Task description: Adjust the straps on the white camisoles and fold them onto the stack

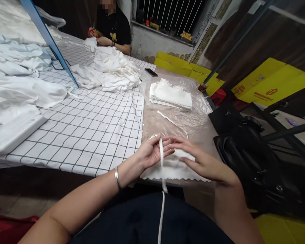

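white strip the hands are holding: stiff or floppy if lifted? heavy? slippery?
Probably floppy: the white strip bends over the left hand and hangs straight down past the table edge. Likely light, since fingertips alone carry it. It looks like soft fabric, so probably not slippery. The right hand rests on a scallop-edged white cloth piece.

Bright overhead light, warped edges, soft blur

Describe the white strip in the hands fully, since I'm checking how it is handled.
The white strip is a narrow, flat band that looks like soft fabric. It runs up between the fingers of the left hand, which pinch it, and hangs down over the table edge across the dark lap. The right hand rests beside it on a scalloped white cloth piece. Its lower end runs out of view.
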Action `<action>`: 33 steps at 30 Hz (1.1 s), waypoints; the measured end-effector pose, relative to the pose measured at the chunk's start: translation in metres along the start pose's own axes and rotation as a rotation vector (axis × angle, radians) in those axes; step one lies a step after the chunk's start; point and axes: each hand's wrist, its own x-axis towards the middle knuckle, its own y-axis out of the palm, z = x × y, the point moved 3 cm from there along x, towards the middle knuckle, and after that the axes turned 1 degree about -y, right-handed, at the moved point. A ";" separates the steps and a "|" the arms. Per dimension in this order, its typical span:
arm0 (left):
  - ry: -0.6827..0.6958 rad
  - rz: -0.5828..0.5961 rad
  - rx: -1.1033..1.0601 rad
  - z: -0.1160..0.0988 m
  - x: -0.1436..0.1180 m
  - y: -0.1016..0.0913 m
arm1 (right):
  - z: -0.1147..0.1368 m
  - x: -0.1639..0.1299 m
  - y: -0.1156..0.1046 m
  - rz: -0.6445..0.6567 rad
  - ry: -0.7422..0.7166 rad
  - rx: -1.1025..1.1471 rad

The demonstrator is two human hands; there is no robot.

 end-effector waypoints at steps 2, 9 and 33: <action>0.008 -0.014 -0.057 0.002 -0.004 0.006 | -0.021 -0.020 0.006 -0.286 0.098 0.103; 0.010 -0.127 -0.093 0.002 -0.006 0.031 | -0.050 -0.007 0.061 -0.011 0.169 0.633; 0.234 -0.242 0.706 -0.055 0.043 0.004 | -0.082 0.017 0.025 0.123 0.417 0.432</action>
